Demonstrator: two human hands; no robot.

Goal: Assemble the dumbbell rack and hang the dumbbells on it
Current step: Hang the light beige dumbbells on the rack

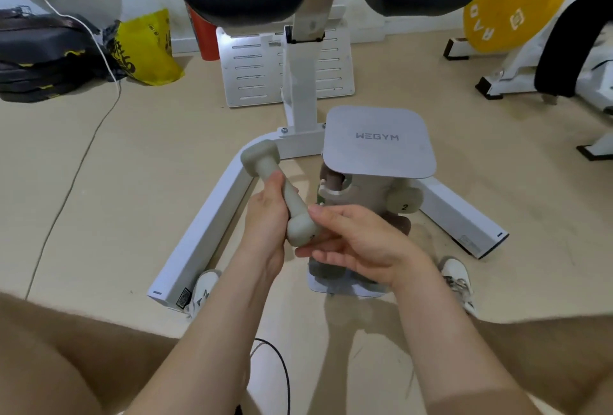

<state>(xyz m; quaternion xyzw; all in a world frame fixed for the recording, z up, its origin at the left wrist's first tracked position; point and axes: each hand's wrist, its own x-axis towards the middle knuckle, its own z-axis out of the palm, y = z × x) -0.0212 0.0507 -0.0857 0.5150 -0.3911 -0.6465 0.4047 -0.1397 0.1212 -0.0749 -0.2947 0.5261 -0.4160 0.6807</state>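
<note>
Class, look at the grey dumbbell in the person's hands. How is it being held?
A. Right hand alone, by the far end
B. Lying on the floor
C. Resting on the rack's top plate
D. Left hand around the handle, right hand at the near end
D: the left hand wraps the dumbbell handle, while the right hand touches its near end.

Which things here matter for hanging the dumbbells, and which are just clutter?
For the job: grey dumbbell gripped in the left hand, right hand cupping its lower end; rack; dumbbell marked 2 already on it.

Lying about: yellow bag; yellow weight plate; black bags; bench frame.
</note>
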